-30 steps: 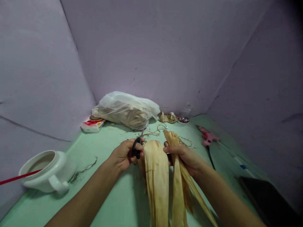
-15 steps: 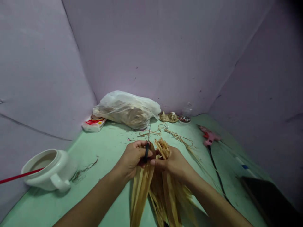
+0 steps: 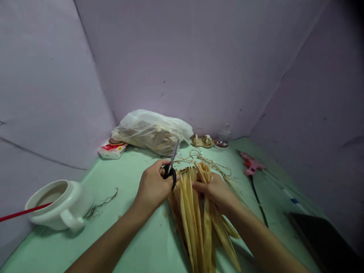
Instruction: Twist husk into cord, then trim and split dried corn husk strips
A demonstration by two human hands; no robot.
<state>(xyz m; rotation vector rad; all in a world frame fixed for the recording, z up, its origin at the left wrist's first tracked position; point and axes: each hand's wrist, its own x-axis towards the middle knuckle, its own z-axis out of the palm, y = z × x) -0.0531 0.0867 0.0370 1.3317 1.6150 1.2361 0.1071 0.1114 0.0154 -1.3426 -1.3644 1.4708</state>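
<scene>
Closed around a pair of black-handled scissors (image 3: pixel 170 172), my left hand (image 3: pixel 156 185) stays near the middle of the table. The blades point up and away from me. My right hand (image 3: pixel 216 189) grips a bundle of dried tan husk strips (image 3: pixel 191 216) close to its gathered upper end. The long strips hang down toward me and spread at the bottom. The scissors are just left of the bundle's top edge. Some of my right fingers are hidden behind the strips.
A filled plastic bag (image 3: pixel 153 132) lies at the back beside a small red-and-white box (image 3: pixel 113 150). A white ceramic pot (image 3: pixel 61 204) rests at left. Loose fibres (image 3: pixel 216 163), a pink glue gun (image 3: pixel 251 163) with a cord and a dark flat object (image 3: pixel 321 239) are on the right.
My left hand has moved left with the scissors, which now tilt away from the bundle. The strips have shifted right and spread, and my right hand moved slightly right with them.
</scene>
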